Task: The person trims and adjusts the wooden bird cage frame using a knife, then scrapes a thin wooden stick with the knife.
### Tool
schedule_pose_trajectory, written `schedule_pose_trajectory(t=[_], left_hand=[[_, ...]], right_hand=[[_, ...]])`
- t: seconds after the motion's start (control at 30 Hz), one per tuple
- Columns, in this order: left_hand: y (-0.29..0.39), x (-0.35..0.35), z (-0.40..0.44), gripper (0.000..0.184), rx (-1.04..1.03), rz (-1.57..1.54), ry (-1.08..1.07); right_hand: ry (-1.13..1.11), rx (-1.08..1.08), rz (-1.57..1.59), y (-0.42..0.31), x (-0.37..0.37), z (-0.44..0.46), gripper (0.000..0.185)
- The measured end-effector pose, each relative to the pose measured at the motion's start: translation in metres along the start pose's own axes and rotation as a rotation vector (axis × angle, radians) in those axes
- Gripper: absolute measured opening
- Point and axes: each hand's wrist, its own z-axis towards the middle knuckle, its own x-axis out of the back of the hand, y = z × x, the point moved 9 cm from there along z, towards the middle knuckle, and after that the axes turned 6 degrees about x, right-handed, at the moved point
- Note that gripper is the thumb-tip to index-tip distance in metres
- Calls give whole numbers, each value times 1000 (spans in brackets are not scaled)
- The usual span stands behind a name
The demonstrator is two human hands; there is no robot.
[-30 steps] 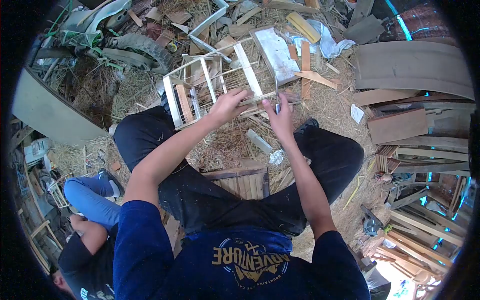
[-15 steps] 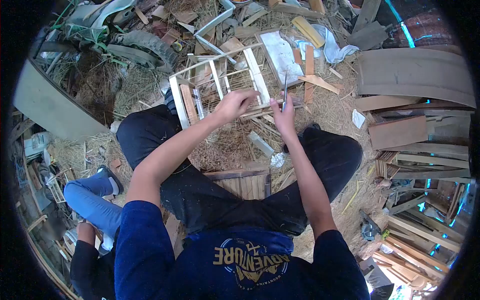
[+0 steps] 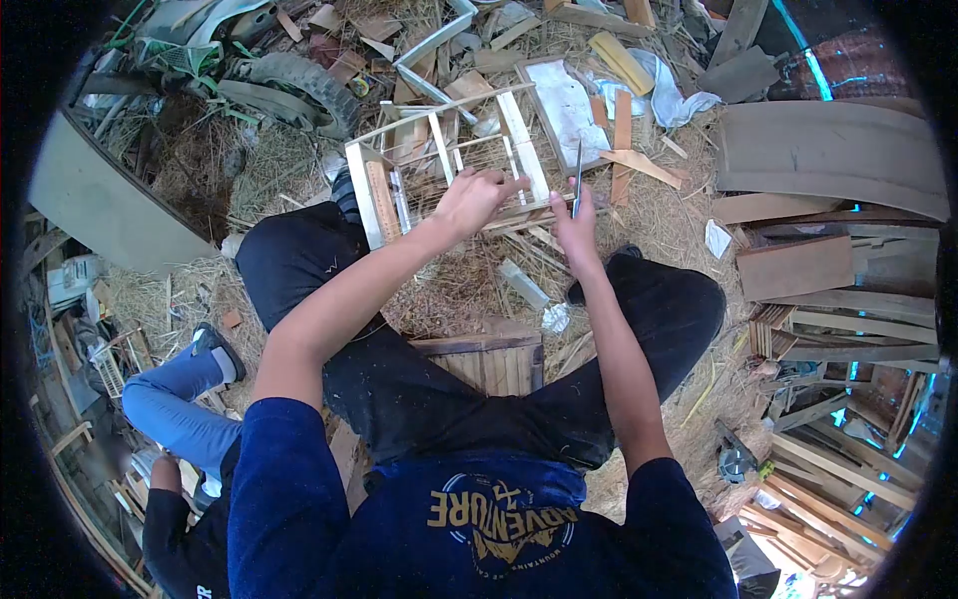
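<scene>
Pale slatted wooden frame [image 3: 441, 148], upper centre: probably light, fragile; hold thick bars [image 3: 524, 147]. Right hand [image 3: 576, 230] clamps slim metal blade [image 3: 578, 180]; left hand's [image 3: 473, 203] grip unclear.

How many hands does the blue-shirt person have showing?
2: the left hand at the wooden frame, and the right hand holding a thin blade.

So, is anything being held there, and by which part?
The right grip holds a thin blade-like tool by its lower end. Whether the left grip holds the wooden frame cannot be told.
</scene>
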Motion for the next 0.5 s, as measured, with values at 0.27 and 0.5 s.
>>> schedule_pose_trajectory(t=[0.27,0.5], left_hand=[[5,-7,2,52,10,52,-85],[6,-9,1,53,29,25,-87]], right_hand=[[-13,-214,138,17,-1,-3,51],[-33,-270,153,13,1,-5,51]])
